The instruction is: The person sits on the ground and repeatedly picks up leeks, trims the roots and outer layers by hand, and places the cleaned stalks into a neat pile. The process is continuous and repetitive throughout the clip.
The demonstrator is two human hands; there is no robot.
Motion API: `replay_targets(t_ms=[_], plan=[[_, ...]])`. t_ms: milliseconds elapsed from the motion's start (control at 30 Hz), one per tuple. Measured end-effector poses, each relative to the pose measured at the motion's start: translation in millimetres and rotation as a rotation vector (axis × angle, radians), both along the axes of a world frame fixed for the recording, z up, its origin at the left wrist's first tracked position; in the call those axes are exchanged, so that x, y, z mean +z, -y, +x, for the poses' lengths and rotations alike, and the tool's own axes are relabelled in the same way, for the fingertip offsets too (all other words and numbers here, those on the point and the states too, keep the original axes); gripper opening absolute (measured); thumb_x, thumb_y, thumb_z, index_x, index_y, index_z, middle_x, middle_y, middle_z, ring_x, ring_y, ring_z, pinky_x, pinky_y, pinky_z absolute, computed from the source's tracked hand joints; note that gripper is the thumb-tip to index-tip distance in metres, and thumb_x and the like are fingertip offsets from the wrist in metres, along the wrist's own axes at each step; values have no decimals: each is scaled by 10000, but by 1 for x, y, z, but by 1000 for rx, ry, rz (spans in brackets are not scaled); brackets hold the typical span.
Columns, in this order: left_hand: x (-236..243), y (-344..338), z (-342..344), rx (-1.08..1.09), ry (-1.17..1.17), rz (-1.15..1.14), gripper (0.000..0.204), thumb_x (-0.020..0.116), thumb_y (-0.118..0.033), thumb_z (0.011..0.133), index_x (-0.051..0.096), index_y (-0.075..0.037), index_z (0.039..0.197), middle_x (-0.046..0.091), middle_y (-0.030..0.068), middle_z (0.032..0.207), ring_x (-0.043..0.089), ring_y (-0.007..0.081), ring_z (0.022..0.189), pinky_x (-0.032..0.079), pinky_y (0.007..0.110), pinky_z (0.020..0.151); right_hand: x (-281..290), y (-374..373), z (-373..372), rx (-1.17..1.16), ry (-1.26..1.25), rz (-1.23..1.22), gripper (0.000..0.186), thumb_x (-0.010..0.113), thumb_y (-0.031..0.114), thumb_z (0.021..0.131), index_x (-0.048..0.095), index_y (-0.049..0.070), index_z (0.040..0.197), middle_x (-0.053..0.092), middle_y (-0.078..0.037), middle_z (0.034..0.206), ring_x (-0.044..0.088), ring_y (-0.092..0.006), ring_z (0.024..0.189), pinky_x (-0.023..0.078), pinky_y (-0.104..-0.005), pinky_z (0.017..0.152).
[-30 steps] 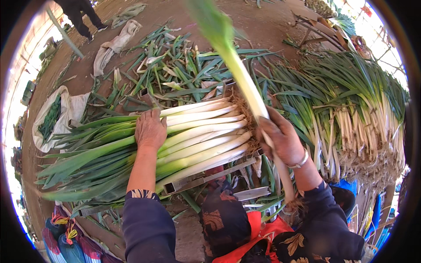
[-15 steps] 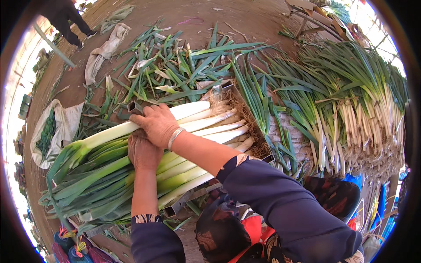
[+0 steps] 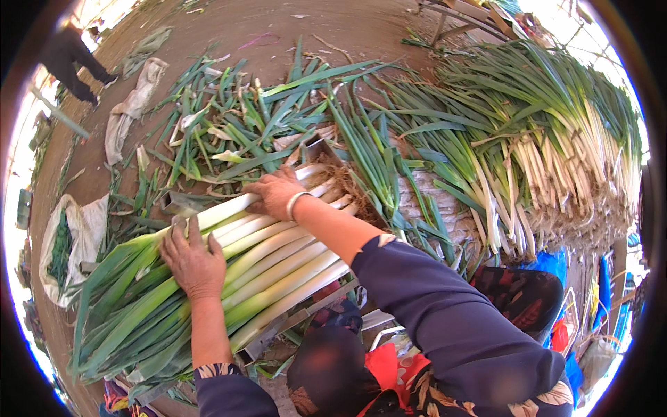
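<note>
A row of thick leeks (image 3: 267, 260) lies side by side in a metal frame (image 3: 314, 149), green leaves to the left and roots (image 3: 358, 194) to the right. My left hand (image 3: 194, 260) rests on them where white turns to green, its fingers spread. Farther right, my right hand (image 3: 274, 193) reaches over the far side of the row. Its fingers curl on the white shaft of the farthest leek, and their tips are partly hidden. A pale bracelet circles the right wrist.
Loose leek leaves (image 3: 229, 132) litter the ground beyond the frame. A large heap of leeks (image 3: 542, 146) lies at the right. White sacks (image 3: 90, 222) are at the left, a person's dark-trousered legs (image 3: 73, 66) at the far left, and a low table (image 3: 465, 19) at the back.
My hands have come apart: the right slid right along the white shafts, the left moved left and spread out on the leaves. The far leek now lies against the row. The view shifted slightly.
</note>
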State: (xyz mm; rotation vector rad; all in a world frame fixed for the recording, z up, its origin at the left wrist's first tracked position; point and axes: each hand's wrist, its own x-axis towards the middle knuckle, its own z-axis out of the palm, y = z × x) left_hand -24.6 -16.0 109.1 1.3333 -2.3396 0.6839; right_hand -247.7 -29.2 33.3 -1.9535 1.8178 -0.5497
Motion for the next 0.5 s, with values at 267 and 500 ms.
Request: replay_targets(t_ms=[267, 500], plan=[[-16, 20, 17, 92, 89, 303, 390, 605, -170, 848, 615, -45, 1217, 544, 196, 1230, 516, 367, 1136, 412, 443, 986, 20, 18, -16, -62, 496, -138, 616, 691, 438, 783, 566, 154, 1315, 619, -165, 1227, 541, -354, 1188, 354, -464, 1052], [-12, 17, 8, 141, 171, 342, 386, 565, -149, 897, 586, -64, 1272, 543, 156, 1247, 508, 324, 1160, 405, 422, 983, -9, -142, -226, -784, 659, -308, 321, 650, 180, 887, 639, 49, 1180, 690, -143, 1058, 670, -217, 919, 528, -333, 826]])
